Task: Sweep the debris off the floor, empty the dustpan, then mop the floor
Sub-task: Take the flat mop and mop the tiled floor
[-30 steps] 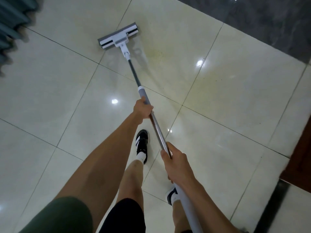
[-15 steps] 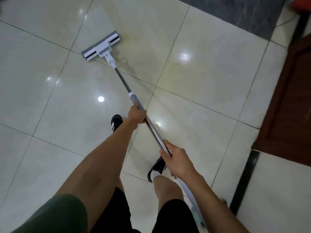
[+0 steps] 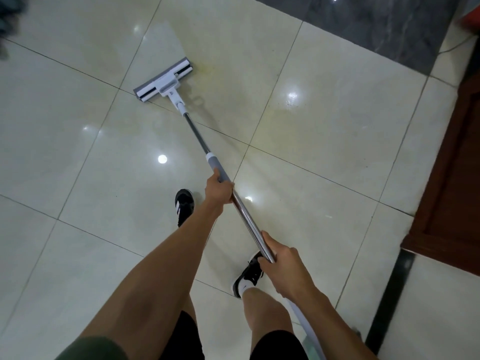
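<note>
A flat mop lies with its grey and white head (image 3: 163, 80) on the glossy cream tile floor (image 3: 324, 126), ahead of me and left of centre. Its metal pole (image 3: 246, 216) slants back toward my body. My left hand (image 3: 218, 190) grips the pole just below the grey sleeve. Lower down, my right hand (image 3: 281, 266) grips the pole near its white end. A wet streak runs on the tiles beyond the mop head.
A dark wooden piece of furniture (image 3: 452, 178) stands at the right edge. Dark grey tiles (image 3: 376, 27) fill the upper right. A black floor strip (image 3: 389, 300) runs at the lower right. My feet in black shoes (image 3: 185, 205) stand under the pole.
The mop head has been drawn back toward me along the tiles. I have stepped back, and the wooden furniture has come further into view at the right.
</note>
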Tool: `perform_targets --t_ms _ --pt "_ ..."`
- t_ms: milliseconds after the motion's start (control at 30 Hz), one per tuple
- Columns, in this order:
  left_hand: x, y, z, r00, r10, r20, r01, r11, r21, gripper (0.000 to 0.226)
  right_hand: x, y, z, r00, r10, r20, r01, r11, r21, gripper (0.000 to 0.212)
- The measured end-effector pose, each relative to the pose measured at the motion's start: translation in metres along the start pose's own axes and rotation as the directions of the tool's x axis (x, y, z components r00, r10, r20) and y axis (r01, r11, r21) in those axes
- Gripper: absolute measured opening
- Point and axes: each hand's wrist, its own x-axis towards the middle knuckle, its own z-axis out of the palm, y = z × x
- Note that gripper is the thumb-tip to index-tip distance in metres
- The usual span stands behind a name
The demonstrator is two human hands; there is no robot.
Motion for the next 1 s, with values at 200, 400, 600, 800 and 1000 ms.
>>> perform_targets --t_ms 200,400,600,800,1000 --pt "0.048 0.045 -0.044 0.999 0.048 -0.015 -0.047 0.997 0.068 0.080 0.046 -0.062 0.016 1.000 -0.002 0.002 0.002 0.999 -0.033 0.067" --pt "0.113 0.126 -0.119 0.994 0.099 -0.048 -0.095 0.993 0.069 0.078 0.110 -0.166 0.029 0.996 -0.083 -0.019 0.083 0.996 0.028 0.063" --pt "0.178 0.214 -0.218 0.989 0.135 -0.054 -0.129 0.987 0.094 0.080 0.180 -0.281 0.056 0.985 -0.169 -0.029 0.170 0.984 0.048 0.059" --pt "0.225 0.264 -0.284 0.978 0.164 -0.131 -0.155 0.985 0.076 0.053 0.231 -0.368 0.072 0.974 -0.227 -0.015 0.225 0.972 -0.074 0.059" --pt "0.234 0.256 -0.314 0.986 0.120 -0.119 -0.116 0.992 0.041 0.036 0.243 -0.387 0.078 0.971 -0.236 0.035 0.239 0.960 -0.144 0.053"
